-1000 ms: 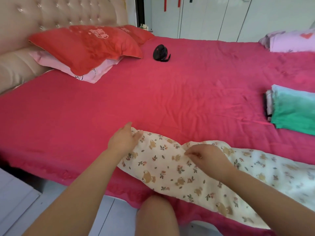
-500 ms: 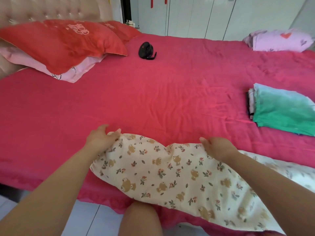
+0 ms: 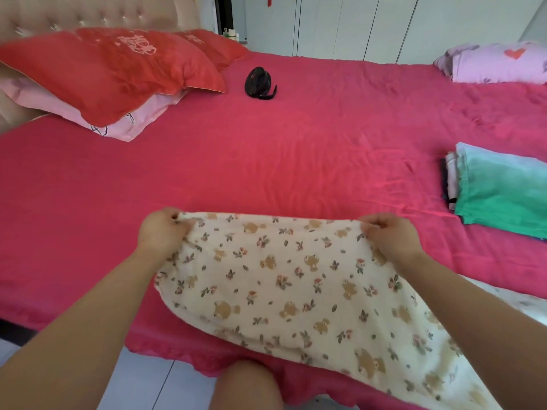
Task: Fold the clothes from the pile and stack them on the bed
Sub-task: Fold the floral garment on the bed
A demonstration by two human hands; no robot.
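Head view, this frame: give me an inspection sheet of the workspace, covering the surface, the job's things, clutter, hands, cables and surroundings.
Surface: bed sheet, pink and wrinkled.
Job's things: bear-print garment spread at the near edge, partly hanging off the bed; folded stack at right, green piece on top.
Clutter: small black fan beside the red pillows; lilac bundle with a heart print at far right.
Hands: left hand and right hand each grip one end of the garment's far edge.
Cables: nothing seen.
Surroundings: tufted headboard, white wardrobe doors, tiled floor.
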